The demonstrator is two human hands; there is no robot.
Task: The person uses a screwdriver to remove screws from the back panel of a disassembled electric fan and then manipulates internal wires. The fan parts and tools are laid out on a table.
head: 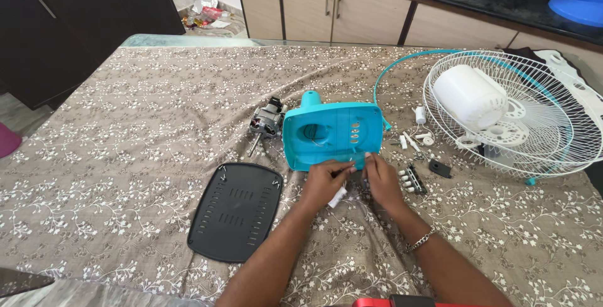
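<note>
Turquoise plastic fan base housing [331,136]: mid-table, lower edge under my fingers. My left hand [324,182] pinches small white part [338,197], mostly hidden. My right hand [382,181]: fingertips on housing edge; grip can't tell. Black perforated base plate [235,211] w/ bare floral cloth [125,131] left. White wire fan guard [515,115] cut off right.

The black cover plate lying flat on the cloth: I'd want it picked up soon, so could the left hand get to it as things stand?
Probably yes. The black cover plate lies bare beside the left hand, with only cloth between them.
</note>
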